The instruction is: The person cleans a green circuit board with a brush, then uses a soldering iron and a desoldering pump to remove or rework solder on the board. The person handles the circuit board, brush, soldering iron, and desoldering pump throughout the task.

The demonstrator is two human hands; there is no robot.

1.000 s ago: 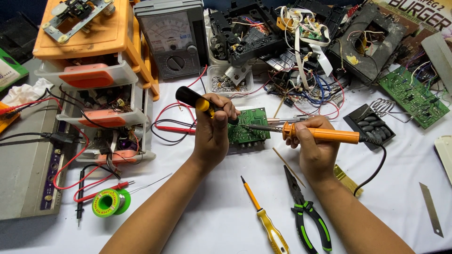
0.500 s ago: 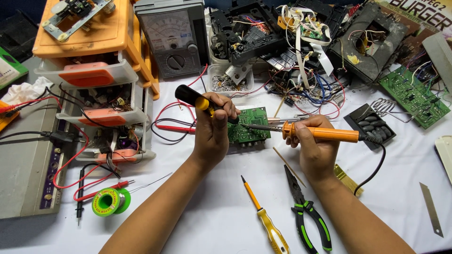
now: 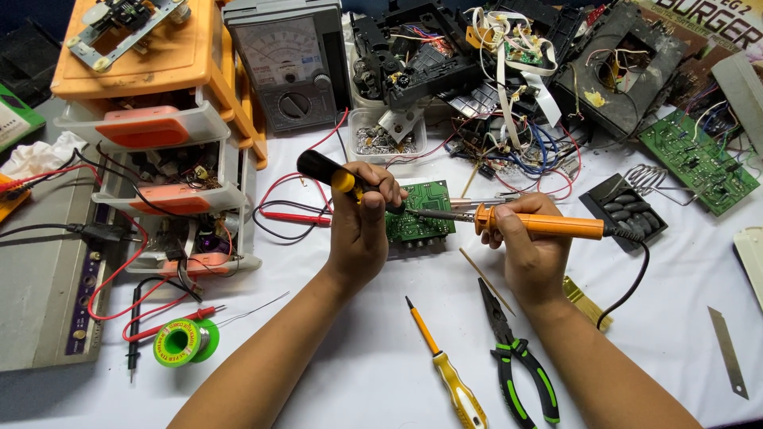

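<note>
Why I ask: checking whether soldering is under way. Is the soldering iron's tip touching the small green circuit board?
Cannot tell. In the head view the soldering iron tip lies over the green circuit board, beside the left hand; contact is unclear.

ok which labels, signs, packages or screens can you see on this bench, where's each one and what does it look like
Analog meter: top centre, grey box, pale dial window with scale, black knob below.
Printed sign: top right corner, dark sheet with large pale lettering, partly cut off.
Green package: far left edge, flat, green with a white panel.
Solder spool: lower left, round, bright green with a ring label.
</note>
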